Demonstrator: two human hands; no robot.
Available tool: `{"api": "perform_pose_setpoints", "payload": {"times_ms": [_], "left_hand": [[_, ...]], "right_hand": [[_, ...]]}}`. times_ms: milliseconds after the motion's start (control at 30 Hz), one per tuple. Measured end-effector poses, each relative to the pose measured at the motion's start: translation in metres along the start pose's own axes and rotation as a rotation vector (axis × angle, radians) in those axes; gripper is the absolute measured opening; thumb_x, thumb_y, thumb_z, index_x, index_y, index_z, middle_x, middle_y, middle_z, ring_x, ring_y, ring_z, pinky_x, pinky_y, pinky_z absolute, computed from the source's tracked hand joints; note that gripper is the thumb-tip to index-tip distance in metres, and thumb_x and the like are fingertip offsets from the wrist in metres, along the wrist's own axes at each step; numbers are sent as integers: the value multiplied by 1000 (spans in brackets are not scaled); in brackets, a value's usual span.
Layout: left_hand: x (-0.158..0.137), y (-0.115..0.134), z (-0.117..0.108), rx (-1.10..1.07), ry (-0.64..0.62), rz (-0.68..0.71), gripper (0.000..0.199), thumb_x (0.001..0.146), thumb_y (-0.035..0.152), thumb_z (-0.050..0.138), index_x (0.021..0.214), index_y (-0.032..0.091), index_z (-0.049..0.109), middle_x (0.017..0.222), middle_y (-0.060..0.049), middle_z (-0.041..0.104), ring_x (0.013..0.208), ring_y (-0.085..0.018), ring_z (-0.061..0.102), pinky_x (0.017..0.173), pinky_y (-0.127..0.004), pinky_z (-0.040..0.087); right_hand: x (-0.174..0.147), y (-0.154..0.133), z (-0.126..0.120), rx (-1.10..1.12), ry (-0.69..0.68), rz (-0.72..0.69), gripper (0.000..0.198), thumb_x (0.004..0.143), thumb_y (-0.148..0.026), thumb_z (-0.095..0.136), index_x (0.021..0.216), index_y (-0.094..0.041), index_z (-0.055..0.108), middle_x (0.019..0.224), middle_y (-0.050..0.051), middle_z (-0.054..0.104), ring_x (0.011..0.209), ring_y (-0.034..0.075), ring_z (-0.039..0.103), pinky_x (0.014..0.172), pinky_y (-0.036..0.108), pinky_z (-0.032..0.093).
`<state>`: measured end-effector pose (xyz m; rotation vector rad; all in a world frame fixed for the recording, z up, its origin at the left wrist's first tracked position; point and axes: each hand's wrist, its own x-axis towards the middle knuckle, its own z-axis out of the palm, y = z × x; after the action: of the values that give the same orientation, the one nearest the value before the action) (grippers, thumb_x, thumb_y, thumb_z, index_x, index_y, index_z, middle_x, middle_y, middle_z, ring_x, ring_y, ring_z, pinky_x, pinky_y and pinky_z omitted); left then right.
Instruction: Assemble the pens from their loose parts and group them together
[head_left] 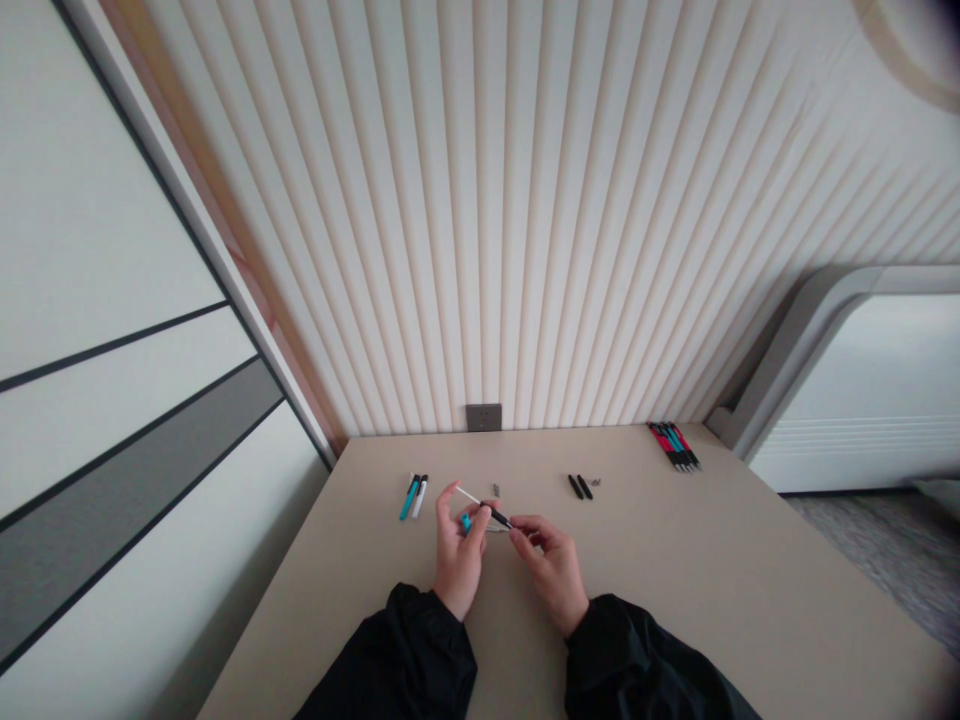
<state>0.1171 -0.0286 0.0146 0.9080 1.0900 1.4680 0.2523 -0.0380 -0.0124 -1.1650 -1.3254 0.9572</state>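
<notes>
My left hand (pixel 459 560) is closed around a black pen grip (pixel 495 515), with a thin white refill (pixel 468 495) sticking out of its upper left end. A small teal piece (pixel 466 522) shows between the fingers of that hand. With thumb and forefinger, my right hand (pixel 553 567) pinches the tip at the lower right end of the black grip. Left of my hands lie a teal pen barrel (pixel 409 497) and a white pen barrel (pixel 420 496), both with black upper parts. Thin pale parts lie partly hidden behind my fingers.
Small metal parts (pixel 496 490) lie beyond my hands. Two black pen grips (pixel 580 487) rest to the right, beside more small metal pieces (pixel 595 482). Several red and teal pens (pixel 673 447) lie at the table's back right. A socket (pixel 484 417) sits on the ribbed wall.
</notes>
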Motion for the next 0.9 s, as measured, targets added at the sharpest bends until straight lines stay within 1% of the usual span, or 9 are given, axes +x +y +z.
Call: {"api": "perform_pose_setpoints", "payload": {"times_ms": [100, 233, 500, 733, 900], "left_hand": [[-1, 0, 0, -1, -6, 9, 64, 78, 40, 68, 129, 28, 32, 87, 0, 66, 40, -1, 33, 39, -14, 27], [-1, 1, 0, -7, -27, 12, 63, 78, 40, 68, 128, 28, 32, 88, -1, 66, 39, 0, 33, 39, -15, 26], [-2, 3, 1, -29, -49, 3, 62, 78, 39, 69, 127, 27, 33, 89, -1, 67, 38, 0, 33, 39, -15, 26], [-3, 3, 1, -45, -41, -8, 63, 78, 40, 69, 128, 29, 32, 92, -1, 67, 37, 1, 32, 37, -14, 24], [-3, 1, 1, -48, -70, -7, 61, 80, 39, 67, 128, 30, 31, 93, -2, 67, 38, 1, 32, 38, -14, 25]], "right_hand": [[0, 1, 0, 11, 11, 6, 28, 82, -40, 64, 95, -16, 70, 92, 7, 71, 75, 19, 61, 68, 29, 49], [0, 3, 0, 29, 36, 11, 33, 82, -42, 63, 100, -15, 68, 87, 7, 70, 76, 19, 61, 68, 29, 48], [-1, 2, 0, 41, 32, 6, 31, 85, -42, 60, 98, -15, 68, 84, 7, 70, 74, 19, 62, 68, 28, 49], [0, 0, 0, 26, -23, 4, 33, 85, -43, 60, 103, -16, 68, 95, 9, 71, 83, 22, 63, 71, 30, 50], [0, 1, 1, -23, -29, 33, 32, 84, -43, 61, 98, -16, 70, 89, 8, 72, 77, 21, 64, 69, 30, 49]]}}
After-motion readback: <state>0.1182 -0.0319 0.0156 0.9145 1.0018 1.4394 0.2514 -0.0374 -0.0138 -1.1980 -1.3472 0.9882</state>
